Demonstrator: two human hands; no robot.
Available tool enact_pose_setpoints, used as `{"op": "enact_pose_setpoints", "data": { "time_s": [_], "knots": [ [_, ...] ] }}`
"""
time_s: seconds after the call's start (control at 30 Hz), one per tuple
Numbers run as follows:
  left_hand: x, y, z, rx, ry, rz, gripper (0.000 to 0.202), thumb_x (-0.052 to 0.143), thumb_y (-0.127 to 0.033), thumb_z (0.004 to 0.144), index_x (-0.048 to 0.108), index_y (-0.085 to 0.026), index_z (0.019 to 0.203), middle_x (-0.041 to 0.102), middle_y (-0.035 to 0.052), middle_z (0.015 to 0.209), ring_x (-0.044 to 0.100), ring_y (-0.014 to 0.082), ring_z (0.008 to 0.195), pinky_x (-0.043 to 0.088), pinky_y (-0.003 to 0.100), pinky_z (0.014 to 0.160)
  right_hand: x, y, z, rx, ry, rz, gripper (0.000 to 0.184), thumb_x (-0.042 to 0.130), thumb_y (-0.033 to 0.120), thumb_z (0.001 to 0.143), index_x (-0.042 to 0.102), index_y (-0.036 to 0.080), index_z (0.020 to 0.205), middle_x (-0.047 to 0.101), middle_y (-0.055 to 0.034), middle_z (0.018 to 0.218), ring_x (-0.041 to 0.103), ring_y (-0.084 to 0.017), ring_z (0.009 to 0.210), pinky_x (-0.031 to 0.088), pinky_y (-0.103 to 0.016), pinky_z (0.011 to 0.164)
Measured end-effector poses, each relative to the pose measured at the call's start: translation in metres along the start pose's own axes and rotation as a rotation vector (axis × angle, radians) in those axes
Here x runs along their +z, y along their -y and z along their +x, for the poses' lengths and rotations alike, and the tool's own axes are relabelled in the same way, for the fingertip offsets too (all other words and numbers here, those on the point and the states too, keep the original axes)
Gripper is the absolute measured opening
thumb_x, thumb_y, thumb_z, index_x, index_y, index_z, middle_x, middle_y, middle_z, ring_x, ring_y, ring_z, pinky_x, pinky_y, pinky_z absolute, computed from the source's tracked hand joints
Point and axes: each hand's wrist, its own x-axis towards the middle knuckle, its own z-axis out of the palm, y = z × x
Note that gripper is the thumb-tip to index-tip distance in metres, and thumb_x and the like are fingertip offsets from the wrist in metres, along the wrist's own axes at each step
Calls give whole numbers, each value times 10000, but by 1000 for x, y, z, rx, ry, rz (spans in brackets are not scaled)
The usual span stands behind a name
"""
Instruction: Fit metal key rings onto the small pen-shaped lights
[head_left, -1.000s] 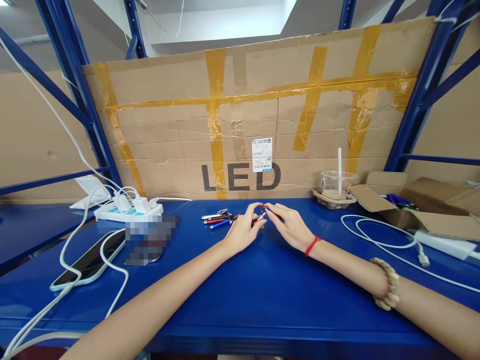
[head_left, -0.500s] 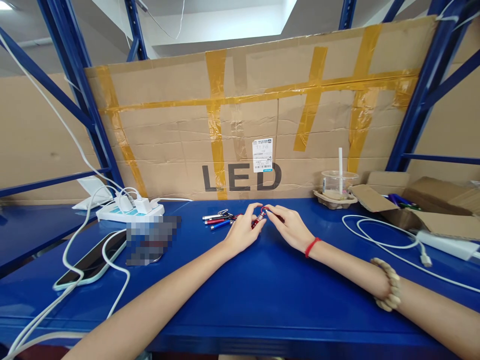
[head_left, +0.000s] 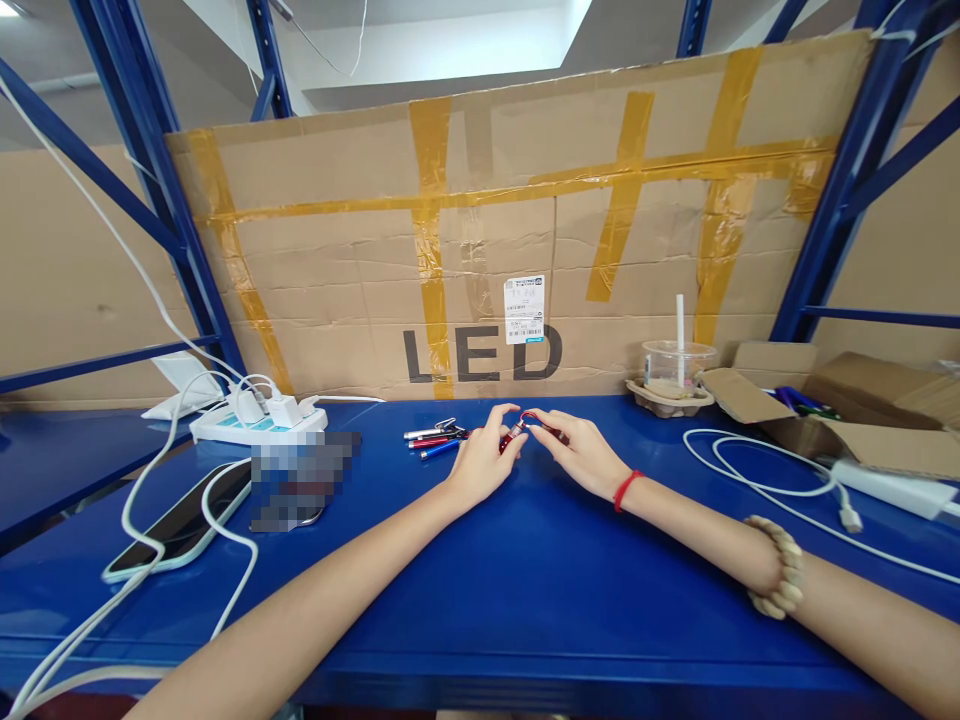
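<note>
Over the middle of the blue table, my left hand (head_left: 480, 458) pinches a small shiny red metal tube (head_left: 511, 436) between thumb and fingers. A thin red cord (head_left: 529, 414) loops from the tube's upper end to my right hand (head_left: 583, 456), whose fingertips are closed on it. Part of the tube is covered by my left fingers. Left of that hand lie several slim pen-like metal tubes: a silver one (head_left: 424, 433), a red one (head_left: 429, 442) and a blue one (head_left: 439, 450). Their right ends have dark clips or cords, too small to make out.
A white power strip (head_left: 217, 426) with plugs and cables stands left, near a phone (head_left: 187, 520) and a blurred-out patch. At right are a plastic cup (head_left: 664, 372) with a straw, an open cardboard box (head_left: 892, 450) and a white cable (head_left: 757, 488). Cardboard (head_left: 337, 300) closes the back.
My two hands have moved very slightly apart, and the red tube has tilted a little between them. The loose tubes lie as before.
</note>
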Motion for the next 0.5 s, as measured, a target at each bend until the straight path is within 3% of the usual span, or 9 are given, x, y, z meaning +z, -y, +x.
{"op": "enact_pose_setpoints", "data": {
  "time_s": [0.3,0.5],
  "knots": [
    [-1,-1,1,-62,-36,27,239,453,-309,814,362,-253,1028,616,-57,791,580,145,743,396,239,646,2,-6,0,125,-4,115,401,430,333,815,492,151,1166,567,-33,782,516,-117,645,445,-249,600],
    [0,3,2,16,4,13,269,454,-263,804,359,-241,1054,579,-32,797,558,147,746,404,257,689,0,-6,-1,41,27,193,408,498,362,774,492,207,1151,509,-66,1009,521,-150,865,465,-240,637]
  ]
}}
